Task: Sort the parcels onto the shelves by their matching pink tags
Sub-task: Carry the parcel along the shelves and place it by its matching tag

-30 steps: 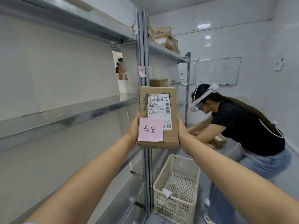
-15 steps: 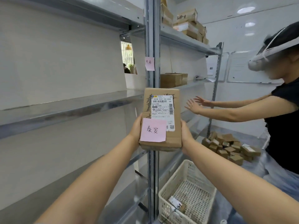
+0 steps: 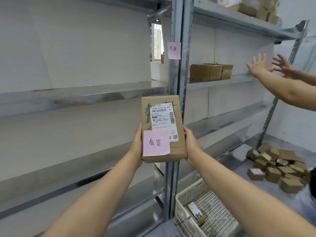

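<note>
I hold a brown cardboard parcel upright in front of the metal shelf post. A white shipping label and a pink tag with handwritten characters are stuck on its face. My left hand grips its left edge and my right hand grips its right edge. Another pink tag is stuck on the post above, at the level of the upper shelf. Brown parcels stand on the right unit's middle shelf.
The left unit's grey shelves hold nothing. A white perforated basket with small parcels sits on the floor below. A heap of small boxes lies on the floor at right. Another person's hands reach toward the right shelf. More boxes sit on top.
My view has swung right and closer to the shelves. The parcel stays gripped in both my hands. The other person has stood up and now reaches both hands toward the right shelf.
</note>
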`<state>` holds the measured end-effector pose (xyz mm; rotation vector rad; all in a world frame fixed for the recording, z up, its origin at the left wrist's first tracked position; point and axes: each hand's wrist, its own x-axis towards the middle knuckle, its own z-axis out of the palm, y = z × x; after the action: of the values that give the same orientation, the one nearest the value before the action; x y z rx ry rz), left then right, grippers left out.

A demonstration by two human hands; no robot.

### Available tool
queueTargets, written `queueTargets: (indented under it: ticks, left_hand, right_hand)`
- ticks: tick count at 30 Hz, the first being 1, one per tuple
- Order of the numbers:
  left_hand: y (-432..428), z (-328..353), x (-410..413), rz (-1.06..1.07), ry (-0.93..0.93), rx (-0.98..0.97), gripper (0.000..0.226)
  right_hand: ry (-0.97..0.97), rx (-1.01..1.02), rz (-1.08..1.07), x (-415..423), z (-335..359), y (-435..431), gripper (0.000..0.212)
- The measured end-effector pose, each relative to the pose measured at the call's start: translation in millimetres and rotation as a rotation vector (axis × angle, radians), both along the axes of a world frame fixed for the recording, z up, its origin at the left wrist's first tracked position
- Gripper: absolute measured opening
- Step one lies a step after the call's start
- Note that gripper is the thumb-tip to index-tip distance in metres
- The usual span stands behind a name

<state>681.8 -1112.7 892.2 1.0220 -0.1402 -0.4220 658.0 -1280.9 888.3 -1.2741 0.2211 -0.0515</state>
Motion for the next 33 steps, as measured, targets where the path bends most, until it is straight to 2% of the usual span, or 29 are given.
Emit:
queueTargets:
  ticks: [4,10,16,23,33]
  left_hand:
    - [7,-11,7,0.082,-0.002,0.035,0.053]
    - [5,-22,31,0.106,0.053,0.056,0.064]
    - [9,-27,76,0.107,0.013,0.084,0.055]
    - [17,-41,123,0.176,0.004,0.137,0.051]
    - [32,-71,163,0.255,0.092,0.150,0.049]
  right_hand:
    - [0.046,0.022,0.032,13,-14,3,0.045]
    - [0.043,-0.043,0.082,37,-18,0,0.043]
    - [0.055,-0.091,0.133,84,-24,3,0.042]
    - [0.092,-0.083,0.176,139,-39,12,0.047]
    - [0.135,0.005,0.165,193,-71,28,0.050]
